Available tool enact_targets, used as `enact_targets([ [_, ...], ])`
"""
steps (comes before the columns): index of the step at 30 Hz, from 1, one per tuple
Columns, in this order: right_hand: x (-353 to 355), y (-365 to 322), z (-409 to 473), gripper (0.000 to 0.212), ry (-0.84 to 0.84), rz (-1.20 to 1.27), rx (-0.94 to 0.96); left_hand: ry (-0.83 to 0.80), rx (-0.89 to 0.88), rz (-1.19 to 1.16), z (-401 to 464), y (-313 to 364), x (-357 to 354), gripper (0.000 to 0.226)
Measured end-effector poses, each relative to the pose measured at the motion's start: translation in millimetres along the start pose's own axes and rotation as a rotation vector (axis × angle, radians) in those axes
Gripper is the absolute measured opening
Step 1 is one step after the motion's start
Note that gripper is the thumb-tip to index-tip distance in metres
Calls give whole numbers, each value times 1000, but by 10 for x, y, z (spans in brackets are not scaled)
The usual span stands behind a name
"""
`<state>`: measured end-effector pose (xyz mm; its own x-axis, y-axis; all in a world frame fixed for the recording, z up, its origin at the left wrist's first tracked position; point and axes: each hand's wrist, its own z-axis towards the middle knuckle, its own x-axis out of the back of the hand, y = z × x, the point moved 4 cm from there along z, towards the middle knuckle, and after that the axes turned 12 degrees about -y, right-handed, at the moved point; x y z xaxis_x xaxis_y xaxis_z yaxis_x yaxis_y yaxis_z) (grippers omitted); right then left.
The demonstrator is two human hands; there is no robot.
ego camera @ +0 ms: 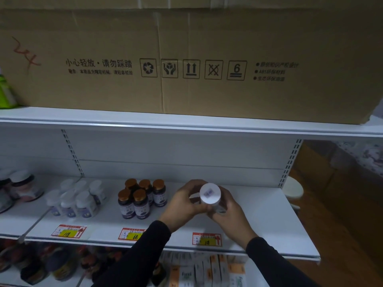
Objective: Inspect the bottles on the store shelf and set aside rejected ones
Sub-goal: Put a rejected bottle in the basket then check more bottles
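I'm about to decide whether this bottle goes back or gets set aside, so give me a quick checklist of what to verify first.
1. Grip: left hand and right hand both hold the white-capped bottle: ok.
2. Cap present on it: ok.
3. Mark on the cap top readable: not ok, blurred.
4. Body label checked: cannot tell, hands cover it.
5. Free space on the middle shelf to its right: ok.
6. Clearance from the brown-capped bottles: ok, apart.
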<state>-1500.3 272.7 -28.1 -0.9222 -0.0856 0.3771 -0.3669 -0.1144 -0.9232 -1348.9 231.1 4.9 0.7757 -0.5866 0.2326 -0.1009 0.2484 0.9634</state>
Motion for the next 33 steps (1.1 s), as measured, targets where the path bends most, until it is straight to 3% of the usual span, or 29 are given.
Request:
enact_targets([
  [8, 9, 156, -46, 51, -29, -140, -28, 117, 33, 89, 12, -127, -136, 40],
  [18, 314, 809, -139, 52, 35, -621, -153, 201, 210, 154, 83, -583, -297, 33],
  [23, 417, 1173, -62, 76, 120, -860, -213, 226, 231, 165, 140, -646, -385, 34],
  [28, 366, 1423, 50, 88, 16, -912, -295, 269, 254, 135, 172, -733, -469, 34],
  [33, 272, 1531, 65, 73, -56, -932, -367, 293, 244, 127, 194, -755, -478, 32],
])
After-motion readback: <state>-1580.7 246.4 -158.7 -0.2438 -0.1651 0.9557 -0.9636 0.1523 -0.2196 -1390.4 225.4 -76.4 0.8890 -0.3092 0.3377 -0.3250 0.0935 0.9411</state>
